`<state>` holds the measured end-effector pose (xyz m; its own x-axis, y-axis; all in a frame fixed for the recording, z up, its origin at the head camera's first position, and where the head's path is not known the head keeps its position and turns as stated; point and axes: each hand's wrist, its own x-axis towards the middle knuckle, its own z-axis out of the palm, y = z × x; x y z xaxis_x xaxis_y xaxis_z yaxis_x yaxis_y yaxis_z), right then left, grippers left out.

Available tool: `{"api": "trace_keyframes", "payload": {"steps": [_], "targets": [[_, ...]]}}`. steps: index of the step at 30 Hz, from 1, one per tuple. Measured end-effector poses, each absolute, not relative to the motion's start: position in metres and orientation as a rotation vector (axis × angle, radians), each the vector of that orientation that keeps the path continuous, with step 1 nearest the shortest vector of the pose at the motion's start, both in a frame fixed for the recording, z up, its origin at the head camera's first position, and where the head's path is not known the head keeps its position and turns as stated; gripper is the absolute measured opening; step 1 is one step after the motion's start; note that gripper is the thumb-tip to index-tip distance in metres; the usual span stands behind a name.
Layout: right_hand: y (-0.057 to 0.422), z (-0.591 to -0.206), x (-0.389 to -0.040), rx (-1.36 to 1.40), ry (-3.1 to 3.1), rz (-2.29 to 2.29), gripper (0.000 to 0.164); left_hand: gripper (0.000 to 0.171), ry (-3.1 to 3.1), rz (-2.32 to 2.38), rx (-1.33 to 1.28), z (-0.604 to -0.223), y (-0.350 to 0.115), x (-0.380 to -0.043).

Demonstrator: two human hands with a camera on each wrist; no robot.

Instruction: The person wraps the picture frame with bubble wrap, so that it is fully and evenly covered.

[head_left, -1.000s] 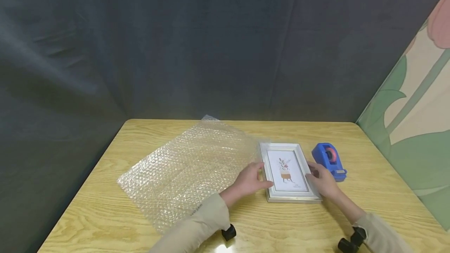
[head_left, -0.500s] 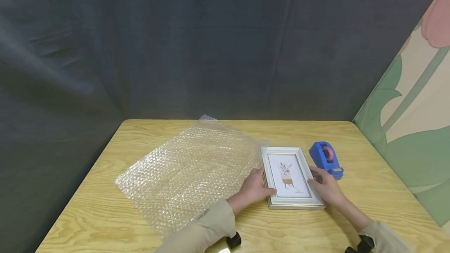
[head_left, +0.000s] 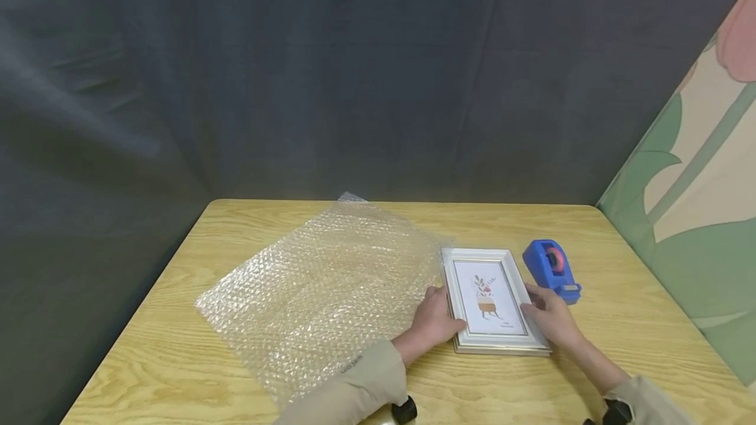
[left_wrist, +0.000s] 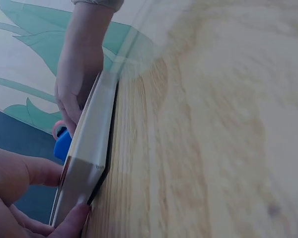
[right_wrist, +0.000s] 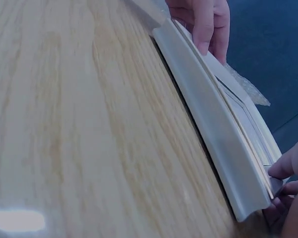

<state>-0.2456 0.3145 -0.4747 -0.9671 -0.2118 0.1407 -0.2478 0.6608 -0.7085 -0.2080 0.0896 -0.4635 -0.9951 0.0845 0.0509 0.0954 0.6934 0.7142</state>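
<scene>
A white picture frame [head_left: 451,281] with thin gold lines lies face up on the table, showing a print of a plant in a pot. My left hand [head_left: 436,317] grips its left side, thumb on the front face. In the left wrist view, that hand's thumb and fingers [left_wrist: 75,220] pinch the frame's edge. On the opposite side, my right hand [head_left: 552,315] holds the right edge, thumb over the top. The right wrist view shows the right fingers at the frame's corner, partly hidden. Bubble wrap [head_left: 331,287] lies flat beside the frame on the left, its right corner by the frame's upper left.
Just beyond my right hand stands a blue tape dispenser [head_left: 552,271] with a pink-red core. The wooden table [head_left: 147,353] ends at a dark curtain [head_left: 354,84] behind and on the left. A flower-patterned panel [head_left: 703,235] borders the right side.
The picture frame has shifted a little toward me and slightly right, with both hands on it. Bubble wrap and tape dispenser have stayed in place.
</scene>
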Motion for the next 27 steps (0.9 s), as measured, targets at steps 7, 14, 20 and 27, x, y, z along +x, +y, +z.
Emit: {"api": "trace_keyframes", "payload": {"steps": [7,14,20,27], "targets": [[0.315,-0.476,-0.243,0.351,-2.777,1.27,0.042,0.064,-2.879,-1.198,-0.206,-0.462,0.094,-0.205],[0.315,-0.478,-0.237,0.249,-2.701,1.348,0.043,0.063,-2.916,-1.244,-0.079,-0.457,0.1,-0.201],[0.312,-0.475,-0.235,0.108,-2.589,1.411,0.044,0.066,-2.849,-1.342,-0.05,-0.455,0.102,-0.198],[0.309,-0.465,-0.229,-0.01,-2.53,1.438,0.049,0.071,-2.807,-1.417,-0.093,-0.445,0.104,-0.198]]}}
